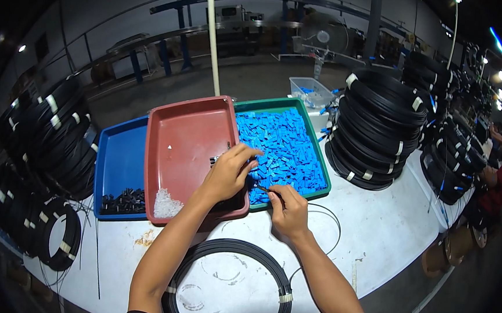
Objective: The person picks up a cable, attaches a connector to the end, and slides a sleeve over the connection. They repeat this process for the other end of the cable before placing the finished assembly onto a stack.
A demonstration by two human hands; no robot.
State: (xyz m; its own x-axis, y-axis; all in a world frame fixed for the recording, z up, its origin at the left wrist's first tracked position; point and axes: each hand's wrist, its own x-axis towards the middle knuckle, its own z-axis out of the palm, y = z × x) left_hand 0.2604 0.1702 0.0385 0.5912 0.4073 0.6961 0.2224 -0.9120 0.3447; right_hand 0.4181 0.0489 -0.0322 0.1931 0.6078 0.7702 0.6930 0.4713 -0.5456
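My left hand (230, 172) is over the right edge of the red tray (192, 129), its fingers curled together beside the blue pieces. Whatever those fingers may hold is too small to make out. Just right of it, my right hand (289, 211) pinches the end of a thin black cable (340, 226) at the front of the green tray (322, 172). That cable loops across the table to a black cable coil (230, 245) bound with pale tape, lying between my forearms. Many small blue connector pieces (286, 150) fill the green tray.
A blue tray (120, 159) holds small black parts (123, 201). Small clear pieces (167, 204) lie in the red tray's corner. Tall stacks of cable coils stand right (375, 130) and left (54, 137). A clear plastic bin (311, 91) and a pale pole (213, 37) are behind.
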